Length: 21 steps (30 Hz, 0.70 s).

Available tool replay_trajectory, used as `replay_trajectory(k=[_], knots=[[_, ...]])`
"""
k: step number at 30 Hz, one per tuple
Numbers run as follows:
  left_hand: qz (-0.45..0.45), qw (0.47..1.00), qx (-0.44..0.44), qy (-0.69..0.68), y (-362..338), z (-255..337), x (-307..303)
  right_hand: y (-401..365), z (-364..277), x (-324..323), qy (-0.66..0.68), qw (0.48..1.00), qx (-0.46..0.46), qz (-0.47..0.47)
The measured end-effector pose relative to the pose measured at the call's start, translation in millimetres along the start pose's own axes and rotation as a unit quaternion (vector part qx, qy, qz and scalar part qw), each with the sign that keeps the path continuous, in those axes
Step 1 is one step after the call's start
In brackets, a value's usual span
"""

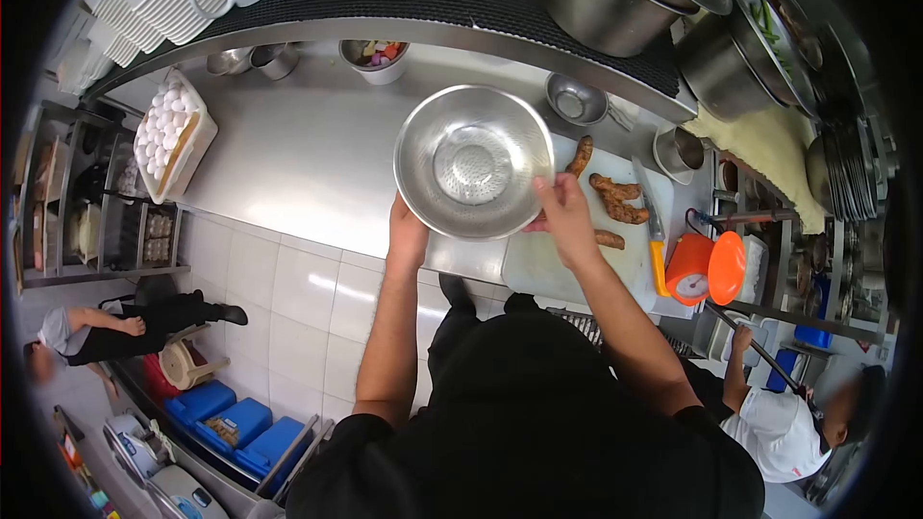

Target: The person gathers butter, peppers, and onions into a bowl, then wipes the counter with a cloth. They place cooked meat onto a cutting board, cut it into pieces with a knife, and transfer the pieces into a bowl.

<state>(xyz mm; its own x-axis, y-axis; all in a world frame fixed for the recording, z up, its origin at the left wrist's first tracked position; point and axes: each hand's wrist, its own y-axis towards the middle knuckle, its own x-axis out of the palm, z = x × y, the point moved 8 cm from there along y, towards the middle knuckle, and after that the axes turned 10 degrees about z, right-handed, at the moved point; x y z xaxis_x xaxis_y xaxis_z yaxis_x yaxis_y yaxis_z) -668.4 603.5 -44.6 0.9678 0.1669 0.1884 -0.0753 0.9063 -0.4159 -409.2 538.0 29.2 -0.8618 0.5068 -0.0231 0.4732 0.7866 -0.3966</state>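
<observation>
Both my hands hold a wide, shiny metal colander (476,161) over the front of the steel counter. Rows of small dots, seemingly holes, mark its inside, and no food shows in it. My left hand (409,234) grips its lower left edge, with the fingers partly hidden beneath. At the right rim, my right hand (565,219) closes with its thumb over the edge. Just right of that hand is a pale cutting board (543,264) bearing several brown, knobbly pieces (618,198) of food. A knife (658,267) with a yellow handle lies along the board's right side.
On the steel counter (288,144) stand an egg tray (168,135), a tub of cut vegetables (375,58), a small metal bowl (577,99) and an orange scale (690,274). A shelf (385,0) with pots overhangs the back. One person (784,432) is at right, another (106,332) at left.
</observation>
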Motion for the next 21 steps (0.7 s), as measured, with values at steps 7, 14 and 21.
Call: replay_trajectory(k=[7,14,21], knots=[[0.134,0.991,0.002,0.016,24.7,-12.4,-106.6,12.7,25.6,-4.2,-0.045,0.997,-0.016,-0.059],[0.217,0.968,0.126,-0.021,122.9,95.2,-161.6,110.8,-4.0,-62.7,-0.173,0.968,-0.181,0.032],[0.233,0.962,0.129,-0.066,242.6,127.6,-175.4,211.3,-23.8,-105.3,-0.428,0.856,-0.244,0.157]])
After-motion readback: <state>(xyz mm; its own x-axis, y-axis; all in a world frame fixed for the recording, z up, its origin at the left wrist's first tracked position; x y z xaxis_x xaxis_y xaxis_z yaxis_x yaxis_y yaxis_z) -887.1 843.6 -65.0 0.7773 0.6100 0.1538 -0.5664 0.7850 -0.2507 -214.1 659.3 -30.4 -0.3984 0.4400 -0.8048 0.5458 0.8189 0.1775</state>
